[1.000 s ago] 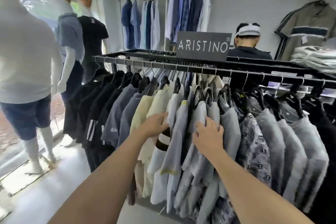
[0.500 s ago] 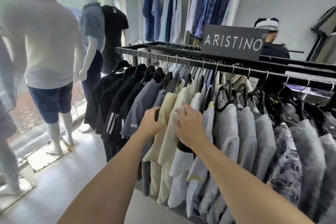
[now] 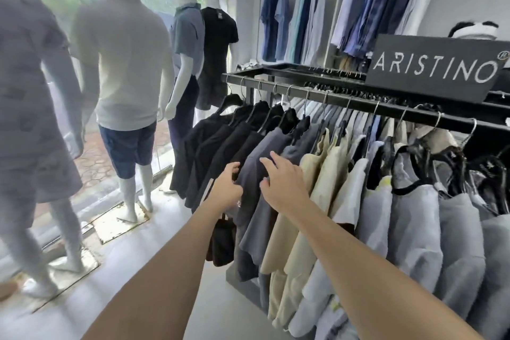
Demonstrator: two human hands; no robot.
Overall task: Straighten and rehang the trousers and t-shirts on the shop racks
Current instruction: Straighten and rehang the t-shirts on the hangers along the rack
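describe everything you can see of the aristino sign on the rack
The ARISTINO sign is a dark grey, matte-looking rectangular board with the name in white capitals and a small registered mark at top right. It stands upright on the top frame of the black rack, above the hanging shirts. Its right edge runs out of the picture. Nothing else touches it.

Both bare arms reach forward side by side. Left hand (image 3: 227, 188) sits at the left edge of the dark grey t-shirt (image 3: 259, 146), thumb and fingers curled round the fabric. Right hand (image 3: 284, 182) rests on its front, fingers spread loose.
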